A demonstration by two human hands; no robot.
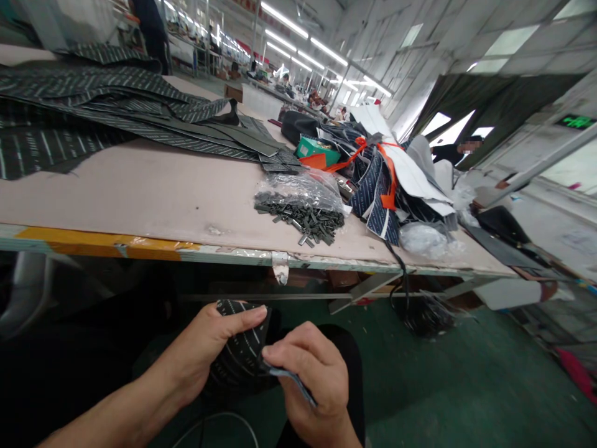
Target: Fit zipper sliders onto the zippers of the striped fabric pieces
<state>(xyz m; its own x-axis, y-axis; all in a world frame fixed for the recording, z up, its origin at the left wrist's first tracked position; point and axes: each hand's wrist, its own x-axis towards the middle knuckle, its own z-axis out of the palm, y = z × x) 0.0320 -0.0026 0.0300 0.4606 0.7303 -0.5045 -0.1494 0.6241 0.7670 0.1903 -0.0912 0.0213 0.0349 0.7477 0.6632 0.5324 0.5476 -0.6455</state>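
Observation:
My left hand (212, 339) is closed round a dark patterned piece of fabric (245, 345), its thumb pressed along the top edge. The cloth carries pale slanted dashes and lettering, and it hangs in front of the table, above my knees. At its right edge my right hand (310, 370) is closed in a pinch. Out from under those fingers sticks a thin blue-grey strip (293, 379); whether it is part of the cloth or a separate thing, I cannot tell. The fingertips of the two hands are a short way apart.
On the table (140, 193) lie long dark striped fabric pieces (116, 106) and a plastic bag (303, 190) spilling small dark metal-like pieces (310, 221). Further right are a green box (317, 149) and a heap of navy fabric (373, 193) with orange ties. Black cable (405, 286) hangs below the edge.

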